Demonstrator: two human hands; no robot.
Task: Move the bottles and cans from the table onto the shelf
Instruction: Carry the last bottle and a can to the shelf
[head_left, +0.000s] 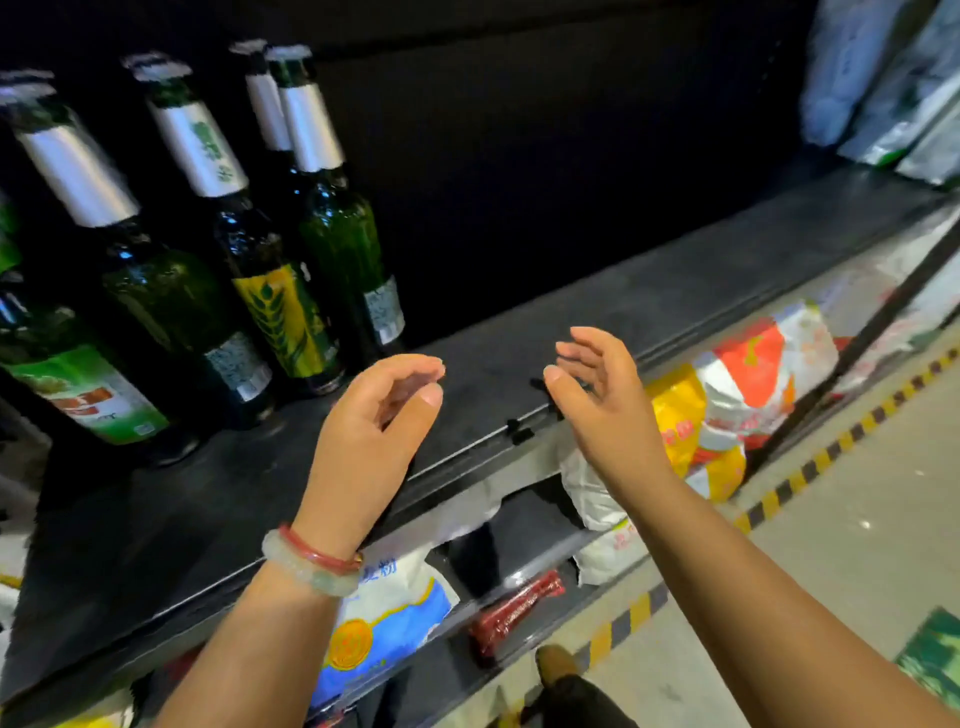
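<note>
The bottles are glossy dark green glass with silver foil necks; the shelf is matt dark metal.

Bottle labels blurred, no words legible. Neck foil carries green characters, too smeared to read. Blue-white bag on lower shelf shows blue Chinese characters, last one likely "粉". Yellow bag print unreadable.

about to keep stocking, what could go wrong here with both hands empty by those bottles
The green bottles stand packed close on the dark shelf; pushing another in among them could knock one over. The left hand and right hand hover at the shelf's front edge, so a careless swing may clip the nearest bottle.
</note>
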